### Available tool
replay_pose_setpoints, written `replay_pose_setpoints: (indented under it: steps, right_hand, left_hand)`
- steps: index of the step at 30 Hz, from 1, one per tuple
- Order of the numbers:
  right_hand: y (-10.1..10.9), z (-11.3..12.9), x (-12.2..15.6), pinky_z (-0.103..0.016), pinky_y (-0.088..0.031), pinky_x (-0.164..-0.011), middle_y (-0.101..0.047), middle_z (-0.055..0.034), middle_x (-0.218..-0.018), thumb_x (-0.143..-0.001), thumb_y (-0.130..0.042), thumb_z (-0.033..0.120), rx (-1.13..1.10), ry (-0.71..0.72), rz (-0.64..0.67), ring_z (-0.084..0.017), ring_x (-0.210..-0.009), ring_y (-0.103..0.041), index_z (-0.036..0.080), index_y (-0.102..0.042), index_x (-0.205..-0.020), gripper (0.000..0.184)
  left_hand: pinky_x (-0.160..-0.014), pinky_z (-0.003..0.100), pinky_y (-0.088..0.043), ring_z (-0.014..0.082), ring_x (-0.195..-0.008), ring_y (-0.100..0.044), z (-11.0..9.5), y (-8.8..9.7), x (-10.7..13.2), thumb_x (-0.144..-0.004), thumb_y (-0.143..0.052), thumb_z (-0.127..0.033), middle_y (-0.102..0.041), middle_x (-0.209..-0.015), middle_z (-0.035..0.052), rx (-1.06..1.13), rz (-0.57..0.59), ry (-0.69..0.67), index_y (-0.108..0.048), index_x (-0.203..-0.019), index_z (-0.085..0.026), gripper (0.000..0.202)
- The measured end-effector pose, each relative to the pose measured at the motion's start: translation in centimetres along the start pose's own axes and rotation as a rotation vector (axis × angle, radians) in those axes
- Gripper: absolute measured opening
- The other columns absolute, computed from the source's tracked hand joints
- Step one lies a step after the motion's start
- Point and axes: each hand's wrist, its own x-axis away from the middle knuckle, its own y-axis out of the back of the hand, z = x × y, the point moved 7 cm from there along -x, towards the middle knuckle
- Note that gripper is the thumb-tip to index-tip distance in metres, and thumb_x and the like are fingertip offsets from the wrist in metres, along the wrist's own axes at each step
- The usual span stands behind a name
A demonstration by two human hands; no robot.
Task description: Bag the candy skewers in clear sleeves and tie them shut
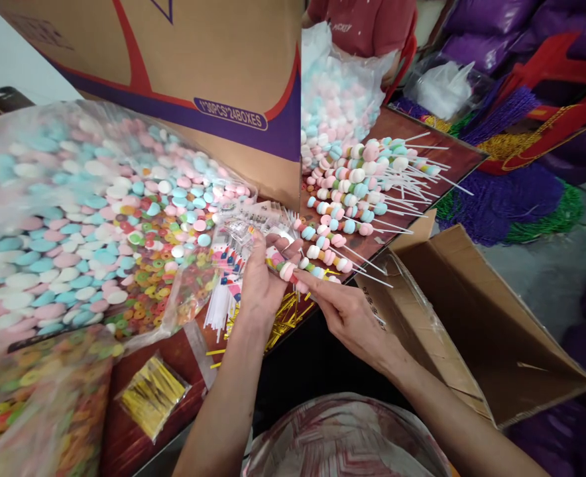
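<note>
My left hand (259, 281) is closed around a clear plastic sleeve (243, 232) and the upper end of a candy skewer (293, 270), at the table's near edge. My right hand (345, 310) pinches the lower part of the same skewer, its fingers pressed together on the pink and white pieces. Just beyond my hands lie more finished candy skewers (362, 192), their white sticks pointing right. Loose white sticks (221, 306) and gold twist ties (286, 317) lie under my left hand.
A big clear bag of pastel marshmallow discs and coloured ring candies (99, 218) fills the left. A large cardboard carton (198, 73) stands behind. An open cardboard box (472, 324) sits at the right. A person in red (362, 23) sits opposite. A packet of gold ties (151, 395) lies near.
</note>
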Motion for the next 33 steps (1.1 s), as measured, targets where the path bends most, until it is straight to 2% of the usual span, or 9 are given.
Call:
replay_pose_setpoints:
  steps: [5, 10, 15, 17, 20, 22, 24, 27, 33]
  right_hand:
    - [-0.3, 0.5, 0.5, -0.02, -0.052, -0.061, -0.073, -0.0059, -0.091, -0.095, -0.041, 0.007, 0.46, 0.017, 0.008, -0.014, -0.069, -0.067, 0.023, -0.052, -0.143, 0.052]
    - [-0.7, 0.5, 0.9, -0.018, -0.044, -0.053, -0.064, -0.0019, -0.068, -0.096, -0.041, 0.009, 0.582, 0.037, -0.053, -0.01, -0.054, -0.056, 0.024, -0.054, -0.142, 0.05]
    - [-1.1, -0.6, 0.4, -0.024, -0.053, -0.075, -0.072, -0.0061, -0.1, -0.097, -0.041, 0.017, 0.005, -0.113, -0.062, -0.016, -0.083, -0.066, 0.025, -0.058, -0.138, 0.044]
    - [-1.3, -1.3, 0.3, -0.025, -0.052, -0.07, -0.071, -0.0046, -0.093, -0.097, -0.047, 0.024, -0.329, -0.244, -0.085, -0.015, -0.075, -0.063, 0.024, -0.065, -0.13, 0.038]
    - [-2.4, -2.3, 0.5, -0.018, -0.031, -0.041, -0.044, 0.0061, -0.054, -0.092, -0.058, 0.033, -0.827, -0.514, -0.058, -0.006, -0.043, -0.031, 0.022, -0.067, -0.127, 0.037]
    - [-3.4, -2.3, 0.8, -0.016, -0.014, -0.037, -0.023, 0.0112, -0.052, -0.089, -0.063, 0.034, -1.118, -0.656, -0.011, -0.004, -0.042, -0.011, 0.021, -0.064, -0.13, 0.042]
    - [-4.1, -1.8, 1.0, -0.016, -0.009, -0.038, -0.018, 0.012, -0.055, -0.087, -0.067, 0.032, -1.312, -0.739, 0.042, -0.004, -0.044, -0.007, 0.023, -0.061, -0.133, 0.047]
    - [-4.6, -1.3, 1.3, -0.016, -0.008, -0.038, -0.021, 0.012, -0.056, -0.085, -0.068, 0.03, -1.384, -0.78, 0.045, -0.003, -0.043, -0.008, 0.023, -0.061, -0.132, 0.048]
    - [-4.1, -1.2, 1.5, -0.016, -0.01, -0.037, -0.021, 0.0116, -0.053, -0.089, -0.063, 0.035, -1.102, -0.689, -0.119, -0.004, -0.043, -0.012, 0.018, -0.063, -0.131, 0.046]
  left_hand:
    - [-0.078, 0.029, -0.055, 0.0151, -0.076, -0.069, 0.3, -0.3, 0.5, -0.086, -0.063, -0.051, -0.062, -0.069, -0.0006, -0.022, 0.055, -0.043, -0.061, -0.078, -0.018, 0.034]
    - [-0.076, 0.028, -0.054, 0.0145, -0.075, -0.069, 0.2, -0.3, 0.9, -0.083, -0.068, -0.048, -0.064, -0.071, -0.0006, -0.043, 0.095, -0.152, -0.061, -0.076, -0.018, 0.031]
    - [-0.085, 0.032, -0.054, 0.0178, -0.083, -0.07, 0.7, -0.2, 0.5, -0.085, -0.065, -0.049, -0.063, -0.073, 0.0, 0.003, 0.067, -0.069, -0.06, -0.076, -0.017, 0.034]
    - [-0.089, 0.033, -0.053, 0.0187, -0.089, -0.07, 0.6, -0.2, 0.4, -0.086, -0.063, -0.052, -0.064, -0.074, 0.0007, 0.02, 0.062, -0.067, -0.059, -0.078, -0.017, 0.036]
    - [-0.094, 0.034, -0.051, 0.018, -0.093, -0.07, 0.5, -0.4, 0.5, -0.087, -0.057, -0.056, -0.065, -0.078, 0.0011, 0.058, 0.078, -0.103, -0.06, -0.081, -0.018, 0.039]
    - [-0.097, 0.034, -0.05, 0.0173, -0.093, -0.07, 0.5, -0.5, 0.6, -0.088, -0.054, -0.057, -0.066, -0.079, 0.0006, 0.086, 0.089, -0.115, -0.059, -0.083, -0.019, 0.039]
    - [-0.097, 0.035, -0.049, 0.0173, -0.093, -0.071, 0.5, -0.5, 0.6, -0.089, -0.053, -0.058, -0.066, -0.079, -0.0001, 0.108, 0.088, -0.125, -0.059, -0.084, -0.02, 0.039]
    - [-0.096, 0.036, -0.051, 0.0181, -0.093, -0.071, 0.4, -0.4, 0.6, -0.088, -0.052, -0.059, -0.067, -0.081, -0.0004, 0.116, 0.07, -0.154, -0.058, -0.086, -0.021, 0.038]
    - [-0.088, 0.029, -0.054, 0.0153, -0.085, -0.072, 0.3, 0.2, 0.4, -0.089, -0.055, -0.056, -0.068, -0.079, 0.0002, 0.073, 0.028, -0.206, -0.06, -0.088, -0.021, 0.035]
